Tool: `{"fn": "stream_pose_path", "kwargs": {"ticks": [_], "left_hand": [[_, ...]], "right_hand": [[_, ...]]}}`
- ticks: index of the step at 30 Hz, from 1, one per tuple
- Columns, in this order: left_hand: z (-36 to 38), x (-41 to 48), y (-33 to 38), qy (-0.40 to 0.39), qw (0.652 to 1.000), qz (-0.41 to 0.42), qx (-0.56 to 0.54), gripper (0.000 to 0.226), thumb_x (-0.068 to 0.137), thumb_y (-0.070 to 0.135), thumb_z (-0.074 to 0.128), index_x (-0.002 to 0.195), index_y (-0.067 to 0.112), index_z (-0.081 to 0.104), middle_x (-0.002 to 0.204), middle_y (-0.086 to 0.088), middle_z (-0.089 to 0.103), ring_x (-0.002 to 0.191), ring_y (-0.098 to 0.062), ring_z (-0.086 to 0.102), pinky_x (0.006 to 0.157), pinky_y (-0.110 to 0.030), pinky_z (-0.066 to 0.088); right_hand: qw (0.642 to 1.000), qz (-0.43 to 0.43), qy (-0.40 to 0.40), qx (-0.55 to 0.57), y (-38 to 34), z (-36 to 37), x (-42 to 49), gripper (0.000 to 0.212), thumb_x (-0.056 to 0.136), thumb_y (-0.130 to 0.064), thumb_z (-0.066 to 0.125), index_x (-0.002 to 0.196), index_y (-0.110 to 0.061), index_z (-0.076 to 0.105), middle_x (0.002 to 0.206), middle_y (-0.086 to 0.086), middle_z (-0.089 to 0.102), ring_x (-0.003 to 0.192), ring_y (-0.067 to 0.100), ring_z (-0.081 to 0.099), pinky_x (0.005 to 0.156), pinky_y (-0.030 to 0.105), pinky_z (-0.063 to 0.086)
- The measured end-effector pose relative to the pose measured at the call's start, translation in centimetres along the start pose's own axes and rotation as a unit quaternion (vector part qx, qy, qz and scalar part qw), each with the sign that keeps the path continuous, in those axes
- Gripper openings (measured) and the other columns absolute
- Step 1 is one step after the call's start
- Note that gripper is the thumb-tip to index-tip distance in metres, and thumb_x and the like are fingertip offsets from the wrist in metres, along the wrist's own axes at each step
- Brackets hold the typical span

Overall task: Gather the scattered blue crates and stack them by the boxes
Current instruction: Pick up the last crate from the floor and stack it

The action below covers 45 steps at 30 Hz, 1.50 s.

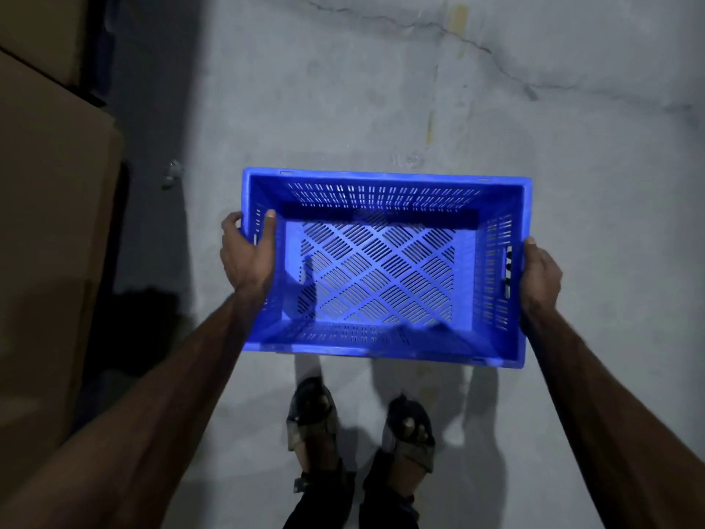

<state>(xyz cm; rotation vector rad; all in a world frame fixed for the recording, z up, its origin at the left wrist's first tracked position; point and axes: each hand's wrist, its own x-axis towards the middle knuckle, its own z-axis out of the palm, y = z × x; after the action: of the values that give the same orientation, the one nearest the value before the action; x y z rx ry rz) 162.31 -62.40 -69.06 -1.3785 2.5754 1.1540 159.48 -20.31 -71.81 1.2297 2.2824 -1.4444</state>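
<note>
I note the left hand [250, 253] and right hand [540, 278] each gripping an end wall of the blue slotted crate [385, 178] between them; cardboard boxes [49, 185] stand beyond the left hand.

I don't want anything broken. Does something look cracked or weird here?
The crate, gripped by the left hand and right hand, looks whole. Only the floor shows a long crack beyond it.

Grey concrete floor [343, 89], stained, dimly lit. Long crack [477, 43] across upper right. Faded yellow paint streaks [457, 19] beside crack. Small pale scrap [173, 173] on floor, left. Sandals [311, 418], dark trousers [324, 502] at bottom edge.
</note>
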Motion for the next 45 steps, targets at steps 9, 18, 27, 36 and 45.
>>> {"fn": "stream_pose_path", "kwargs": {"ticks": [9,18,27,36,45], "left_hand": [[-1.6,0.9,-3.9,-0.138,0.981,0.132,0.022,0.055,0.107,0.062,0.035,0.159,0.054,0.019,0.155,0.029,0.045,0.135,-0.024,0.057,0.113,-0.045,0.044],[-1.0,2.3,-6.4,-0.103,0.962,0.249,0.051,0.052,0.114,0.042,0.031,0.164,0.044,0.02,0.129,0.012,0.067,0.076,-0.022,0.065,0.071,-0.028,0.039],[-3.1,3.1,-6.1,-0.16,0.974,0.157,-0.038,0.05,0.107,0.061,0.041,0.155,0.062,0.028,0.09,0.01,0.068,0.062,-0.007,0.056,0.069,-0.039,0.049],[-15.6,-4.2,0.1,-0.214,0.965,0.085,-0.127,0.054,0.101,0.054,0.049,0.152,0.062,0.035,0.06,0.013,0.048,0.049,-0.007,0.04,0.05,-0.022,0.042],[-34.2,-14.7,15.6,-0.219,0.961,0.164,-0.035,0.049,0.111,0.047,0.037,0.158,0.057,0.026,0.154,-0.002,0.056,0.131,-0.023,0.062,0.11,-0.051,0.049]], "right_hand": [[0.972,-0.212,-0.027,-0.094,1.1,0.5,-0.3,0.04,0.108,-0.059,0.028,0.147,-0.061,0.033,0.086,-0.006,0.068,0.062,0.02,0.068,0.072,0.048,0.059],[0.927,-0.315,-0.064,-0.193,1.6,0.1,0.5,0.052,0.113,-0.04,0.028,0.163,-0.043,0.014,0.138,-0.044,0.047,0.077,0.016,0.053,0.072,0.028,0.036],[0.96,-0.226,-0.119,-0.112,0.2,-2.5,-0.9,0.049,0.107,-0.054,0.033,0.152,-0.066,0.018,0.153,-0.044,0.03,0.121,-0.001,0.057,0.114,0.047,0.041],[0.971,-0.171,-0.151,-0.065,-8.1,-12.7,-11.0,0.054,0.102,-0.053,0.041,0.153,-0.061,0.025,0.16,-0.024,0.039,0.132,0.001,0.05,0.112,0.028,0.035],[0.969,-0.183,-0.109,-0.129,-23.4,-26.9,-29.8,0.051,0.106,-0.057,0.03,0.155,-0.062,0.015,0.146,-0.054,0.028,0.123,0.001,0.052,0.102,0.028,0.035]]}}
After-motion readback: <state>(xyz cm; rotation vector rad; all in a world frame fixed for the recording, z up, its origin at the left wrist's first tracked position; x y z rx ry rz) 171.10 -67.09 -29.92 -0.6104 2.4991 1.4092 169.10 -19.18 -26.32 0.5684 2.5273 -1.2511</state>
